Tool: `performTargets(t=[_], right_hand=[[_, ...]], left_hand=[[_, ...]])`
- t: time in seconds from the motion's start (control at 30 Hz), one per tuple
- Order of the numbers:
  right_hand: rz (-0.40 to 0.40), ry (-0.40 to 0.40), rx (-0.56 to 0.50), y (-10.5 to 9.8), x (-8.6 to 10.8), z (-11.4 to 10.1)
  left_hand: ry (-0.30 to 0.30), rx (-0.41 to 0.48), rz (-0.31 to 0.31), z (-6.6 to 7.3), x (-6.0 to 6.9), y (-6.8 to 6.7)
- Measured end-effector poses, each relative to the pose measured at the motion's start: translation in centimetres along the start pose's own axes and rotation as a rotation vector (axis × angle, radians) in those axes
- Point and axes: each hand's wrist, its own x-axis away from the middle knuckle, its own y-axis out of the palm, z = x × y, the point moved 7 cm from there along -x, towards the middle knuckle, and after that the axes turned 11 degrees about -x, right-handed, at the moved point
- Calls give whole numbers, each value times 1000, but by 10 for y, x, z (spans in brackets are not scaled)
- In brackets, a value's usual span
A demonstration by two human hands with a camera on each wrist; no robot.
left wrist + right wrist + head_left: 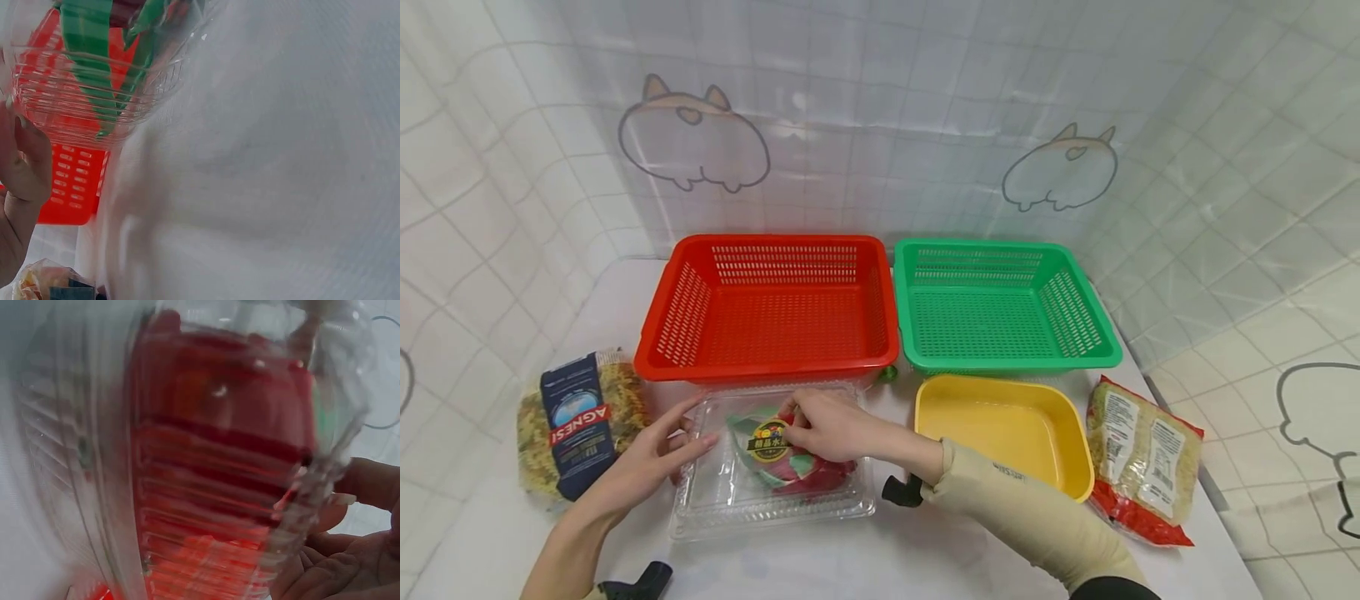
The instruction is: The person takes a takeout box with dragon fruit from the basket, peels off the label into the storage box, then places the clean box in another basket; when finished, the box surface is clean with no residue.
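A clear plastic clamshell box (700, 492) sits on the white table with a red and green dragon fruit (820, 475) inside. A round black label (763, 442) is on its lid. My right hand (831, 427) is over the lid, thumb and forefinger curled together at the label's right edge. The right wrist view shows the box's ribbed side, with the right fingers (362, 494) beyond it. At the box's left edge is my left hand (651, 458), thumb stretched over the lid and forefinger by the upper corner; its other fingers are partly hidden.
Behind the box stand a red basket (775, 367) and a green basket (1000, 362). A yellow basin (1000, 417) is under my right forearm. A pasta bag (580, 417) lies left, a red-ended food bag (1142, 458) right. A small green thing (889, 373) shows between the baskets.
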Motion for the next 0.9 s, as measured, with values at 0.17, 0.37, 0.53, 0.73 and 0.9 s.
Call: performTargets(t=[0.17, 0.37, 0.53, 0.73, 0.9], right_hand=[[-7, 17, 16, 0, -7, 0], [-6, 38, 21, 1, -9, 2], [3, 37, 43, 1, -10, 3], [23, 18, 84, 0, -11, 2], [30, 3, 99, 0, -11, 1]], left_hand=[[8, 11, 6, -1, 0, -1], [7, 15, 5, -1, 0, 0], [1, 6, -1, -2, -1, 1], [-5, -3, 2, -1, 0, 1], [-8, -4, 5, 1, 0, 1]])
